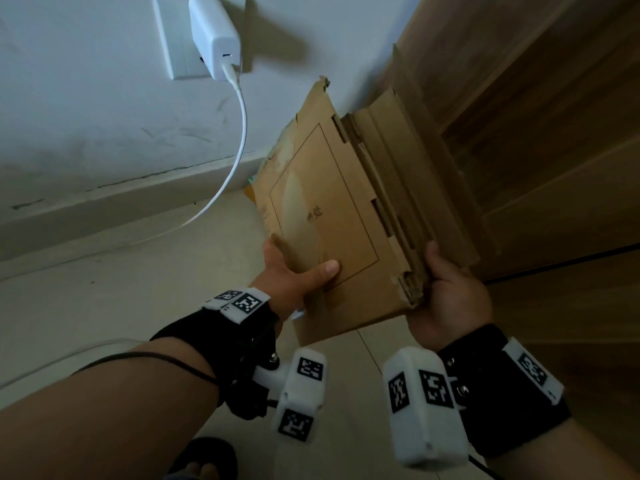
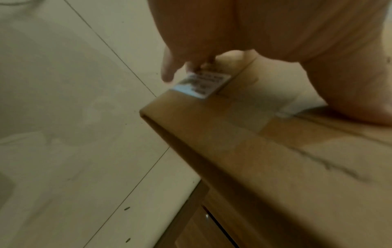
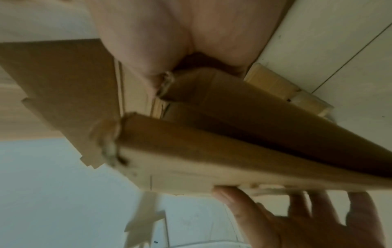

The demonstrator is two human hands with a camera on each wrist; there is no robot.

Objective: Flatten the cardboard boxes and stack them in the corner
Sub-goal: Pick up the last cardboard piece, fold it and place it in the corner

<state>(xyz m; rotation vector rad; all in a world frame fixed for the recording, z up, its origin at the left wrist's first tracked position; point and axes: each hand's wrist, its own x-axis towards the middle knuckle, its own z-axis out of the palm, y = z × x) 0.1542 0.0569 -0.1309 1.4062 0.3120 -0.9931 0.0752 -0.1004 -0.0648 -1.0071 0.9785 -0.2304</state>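
Note:
A stack of flattened brown cardboard boxes (image 1: 339, 209) hangs tilted above the floor, its far end towards the corner between the white wall and the wooden door. My left hand (image 1: 298, 271) grips the near left edge, thumb lying on the top sheet and fingers (image 2: 169, 70) underneath by a white label (image 2: 201, 83). My right hand (image 1: 446, 292) grips the near right corner, thumb against the layered edges. The right wrist view shows the folded cardboard layers (image 3: 212, 151) gaping slightly under my right palm (image 3: 169, 33).
A white charger (image 1: 214, 36) sits in a wall socket, and its cable (image 1: 239, 133) trails down to the tiled floor (image 1: 104, 306). The wooden door (image 1: 554, 133) stands to the right. A skirting board (image 1: 121, 202) runs along the wall. My foot (image 1: 204, 459) is below.

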